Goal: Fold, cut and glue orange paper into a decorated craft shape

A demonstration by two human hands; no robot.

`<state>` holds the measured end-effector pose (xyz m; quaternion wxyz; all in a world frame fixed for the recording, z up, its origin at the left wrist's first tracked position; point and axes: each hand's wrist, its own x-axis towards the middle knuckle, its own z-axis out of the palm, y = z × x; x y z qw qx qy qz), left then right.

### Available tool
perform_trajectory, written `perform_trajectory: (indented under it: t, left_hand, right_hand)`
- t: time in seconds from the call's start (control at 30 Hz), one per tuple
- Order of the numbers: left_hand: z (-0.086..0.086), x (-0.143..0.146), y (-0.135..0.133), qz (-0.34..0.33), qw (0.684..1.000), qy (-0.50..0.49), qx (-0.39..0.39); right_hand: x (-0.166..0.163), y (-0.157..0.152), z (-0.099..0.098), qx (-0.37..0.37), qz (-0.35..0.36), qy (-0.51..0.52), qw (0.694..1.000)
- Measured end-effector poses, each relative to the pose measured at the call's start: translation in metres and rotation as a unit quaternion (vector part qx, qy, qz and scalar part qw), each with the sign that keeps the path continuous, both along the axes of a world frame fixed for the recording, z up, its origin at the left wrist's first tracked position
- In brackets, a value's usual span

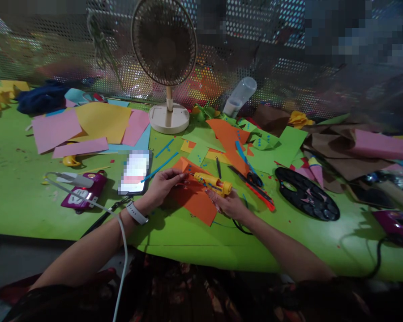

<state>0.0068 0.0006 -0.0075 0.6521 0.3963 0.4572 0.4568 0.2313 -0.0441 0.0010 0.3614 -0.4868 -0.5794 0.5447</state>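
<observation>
A yellow hot glue gun is gripped in my right hand, its nozzle pointing left. Right in front of that nozzle, my left hand has its fingertips pinched together. Whatever they hold is too small to make out. Both hands are above orange paper, which lies on the green table. Small blue dots are scattered on the paper and around it. Black tweezers lie just beyond the glue gun, and an orange-handled cutter and scissors lie to its right.
A phone and a purple power strip with a white cable lie left. The cable crosses my left forearm. A fan stands at the back beside a tilted clear bottle. A black palette lies right, near coloured paper sheets.
</observation>
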Motion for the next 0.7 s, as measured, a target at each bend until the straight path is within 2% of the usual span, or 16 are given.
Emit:
perform_trajectory:
  t: [0.57, 0.7]
  left_hand:
    - [0.0012, 0.0001, -0.0006, 0.000, 1.000, 0.007, 0.004]
    - [0.0009, -0.0003, -0.0007, -0.006, 1.000, 0.018, 0.013]
  right_hand:
    - [0.0021, -0.0003, -0.0068, -0.006, 0.000, -0.014, 1.000]
    - [0.0014, -0.0011, -0.0029, -0.010, -0.004, -0.024, 1.000]
